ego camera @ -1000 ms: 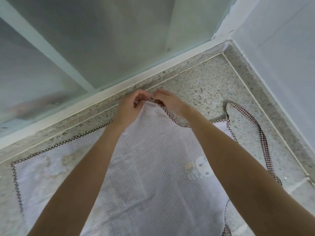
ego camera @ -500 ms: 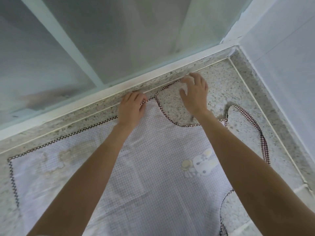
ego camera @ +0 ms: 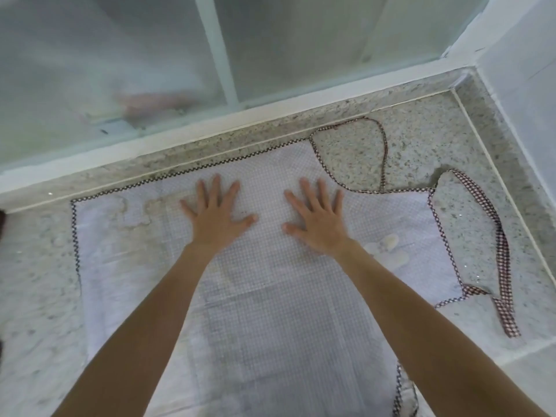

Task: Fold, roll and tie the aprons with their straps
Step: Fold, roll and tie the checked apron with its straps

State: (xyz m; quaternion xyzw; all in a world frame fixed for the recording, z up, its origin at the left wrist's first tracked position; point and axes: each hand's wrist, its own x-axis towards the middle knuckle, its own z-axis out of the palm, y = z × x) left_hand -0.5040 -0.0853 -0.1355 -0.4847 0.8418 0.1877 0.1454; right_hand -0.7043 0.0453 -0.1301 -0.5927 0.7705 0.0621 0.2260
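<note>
Head view, single frame.

Apron [ego camera: 270,311]: thin pale fabric in a fine lilac-and-white check, spread flat on the tabletop [ego camera: 421,139]. Edges bound in dark zigzag-patterned trim. A narrower second layer of cloth runs down the middle, its straight edges showing as faint vertical lines. Pale printed motifs show on the far left part and under the right wrist; blurred, shapes not readable.

Thin strap [ego camera: 383,145]: narrow dark cord, leaves the far corner of the apron, loops across bare stone and returns to the apron's edge.

Wide strap [ego camera: 502,245]: flat ribbon in red-and-white gingham, curves in a long arc off the right edge of the apron, lying on the stone with its loose end nearest the camera.

Left hand [ego camera: 215,219]: palm down on the apron, fingers straight and spread; grip slack, holding nothing.

Right hand [ego camera: 320,222]: likewise flat, fingers fanned, pressed on the cloth beside the left hand, the two apart; grip slack, holding nothing.

Tabletop: speckled grey-beige granite, polished, with a raised stone lip along the far and right sides.

Window [ego camera: 150,55]: frosted glass panes in a pale frame, directly behind the far lip.

Wall [ego camera: 523,70]: plain, light-painted, at right.
</note>
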